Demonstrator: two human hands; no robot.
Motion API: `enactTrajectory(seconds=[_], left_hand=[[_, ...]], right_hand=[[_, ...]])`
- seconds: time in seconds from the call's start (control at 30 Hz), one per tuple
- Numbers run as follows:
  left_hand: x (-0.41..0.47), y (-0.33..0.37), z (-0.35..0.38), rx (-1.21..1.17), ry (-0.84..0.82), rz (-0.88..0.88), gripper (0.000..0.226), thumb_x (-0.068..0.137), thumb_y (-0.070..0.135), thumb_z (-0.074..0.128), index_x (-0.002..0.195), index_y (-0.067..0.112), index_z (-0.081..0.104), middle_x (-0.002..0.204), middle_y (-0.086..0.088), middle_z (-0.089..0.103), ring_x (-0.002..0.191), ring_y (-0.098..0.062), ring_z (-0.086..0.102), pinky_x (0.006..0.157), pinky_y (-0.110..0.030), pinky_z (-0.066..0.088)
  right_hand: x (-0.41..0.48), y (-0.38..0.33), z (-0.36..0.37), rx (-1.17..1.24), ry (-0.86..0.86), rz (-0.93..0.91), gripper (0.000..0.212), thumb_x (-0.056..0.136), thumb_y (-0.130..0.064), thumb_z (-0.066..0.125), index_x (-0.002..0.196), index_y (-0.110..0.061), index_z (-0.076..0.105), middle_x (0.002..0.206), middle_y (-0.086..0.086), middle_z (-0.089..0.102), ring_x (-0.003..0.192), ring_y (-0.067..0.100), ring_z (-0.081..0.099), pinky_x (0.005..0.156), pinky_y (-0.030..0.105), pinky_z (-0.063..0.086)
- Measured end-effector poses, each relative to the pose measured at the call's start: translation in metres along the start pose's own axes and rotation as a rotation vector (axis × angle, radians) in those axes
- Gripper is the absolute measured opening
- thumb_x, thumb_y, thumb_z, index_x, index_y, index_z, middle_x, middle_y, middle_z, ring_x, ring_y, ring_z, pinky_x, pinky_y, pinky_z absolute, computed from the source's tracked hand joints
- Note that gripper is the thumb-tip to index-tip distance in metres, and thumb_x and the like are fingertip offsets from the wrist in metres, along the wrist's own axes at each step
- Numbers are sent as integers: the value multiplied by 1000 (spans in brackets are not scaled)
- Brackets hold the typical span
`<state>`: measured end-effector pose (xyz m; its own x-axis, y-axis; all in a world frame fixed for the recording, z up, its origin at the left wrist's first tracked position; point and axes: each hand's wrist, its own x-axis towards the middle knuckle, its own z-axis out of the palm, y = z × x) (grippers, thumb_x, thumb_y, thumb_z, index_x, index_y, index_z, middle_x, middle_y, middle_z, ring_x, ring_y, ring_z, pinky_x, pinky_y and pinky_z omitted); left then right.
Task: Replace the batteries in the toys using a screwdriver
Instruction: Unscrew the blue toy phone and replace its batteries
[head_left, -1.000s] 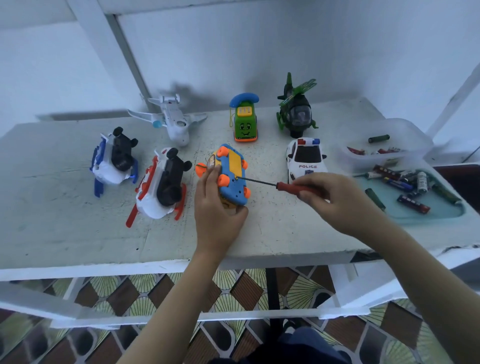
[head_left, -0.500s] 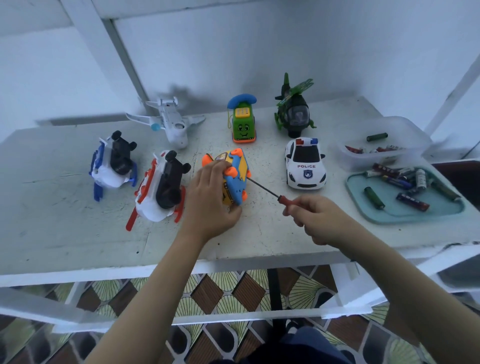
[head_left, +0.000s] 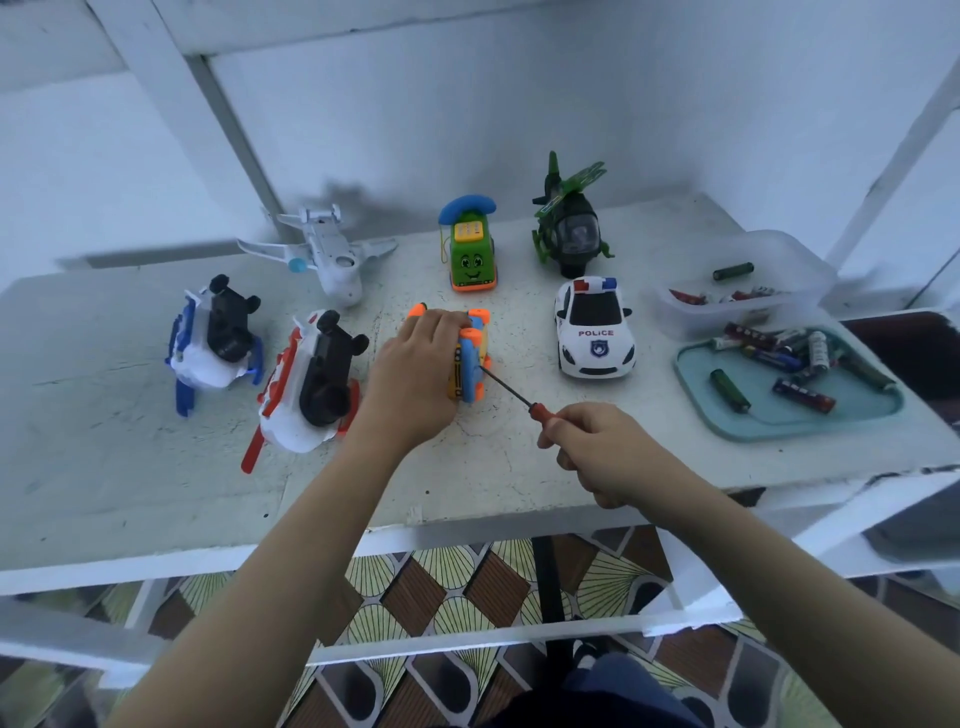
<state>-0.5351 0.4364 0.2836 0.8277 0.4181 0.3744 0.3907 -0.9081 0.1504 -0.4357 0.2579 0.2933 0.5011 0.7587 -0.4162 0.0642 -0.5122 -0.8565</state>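
**Screwdriver tip against the toy's side**

The fingers (head_left: 441, 325) of the left hand (head_left: 415, 379) curl over the top of the blue and orange toy (head_left: 470, 366) and grip it, holding it turned on its side on the counter (head_left: 104, 467). The right hand (head_left: 602, 447) is closed round the red handle of the screwdriver (head_left: 511, 391). The thin shaft slants up and to the left, and its tip touches the side of the toy that faces right. Whether the tip sits in a screw cannot be told.

Just right of the toy, apart from it, stands a white police car (head_left: 594, 330). Behind it are a green toy phone (head_left: 470, 254), a green helicopter (head_left: 569, 223) and a white plane (head_left: 327, 249). Two white and black toys (head_left: 311, 384) lie to the left of the held toy.

At the far right, a teal tray (head_left: 789, 418) holds loose batteries (head_left: 779, 353). A clear box (head_left: 727, 314) behind the tray holds a few more.
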Motion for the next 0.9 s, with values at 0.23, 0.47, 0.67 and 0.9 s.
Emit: enactTrajectory(seconds=[0.23, 0.47, 0.67, 0.9], left_hand=[[3, 3, 3, 102, 3, 19, 59, 73, 15, 82, 124, 0, 57, 120, -17, 61, 108, -39, 57, 80, -47, 50], [7, -2, 6, 255, 46, 109, 56, 59, 8, 88, 110, 4, 65, 102, -12, 69, 88, -35, 66, 70, -42, 53], [11, -1, 7, 418, 53, 146, 62, 50, 4, 84, 109, 7, 67, 101, -11, 69, 90, -34, 66, 83, -45, 48], [21, -2, 14, 531, 76, 280, 58, 43, 3, 82, 99, 9, 68, 92, -8, 69, 86, -30, 66, 87, -43, 47]], right_hand=[[3, -1, 3, 38, -6, -3, 24, 99, -22, 42, 85, -12, 59, 62, 1, 46, 34, 6, 27, 37, 16, 22], [3, -9, 17, 88, -40, -29, 20, 96, -21, 45, 88, -7, 57, 58, 2, 49, 34, 7, 28, 37, 15, 23], [6, -14, 36, 184, -40, -34, 22, 99, -25, 41, 89, -7, 49, 62, 4, 48, 41, 11, 29, 38, 16, 24], [10, -15, 42, 286, -50, 5, 19, 101, -23, 36, 90, -9, 44, 65, 7, 46, 43, 12, 26, 39, 15, 22]])
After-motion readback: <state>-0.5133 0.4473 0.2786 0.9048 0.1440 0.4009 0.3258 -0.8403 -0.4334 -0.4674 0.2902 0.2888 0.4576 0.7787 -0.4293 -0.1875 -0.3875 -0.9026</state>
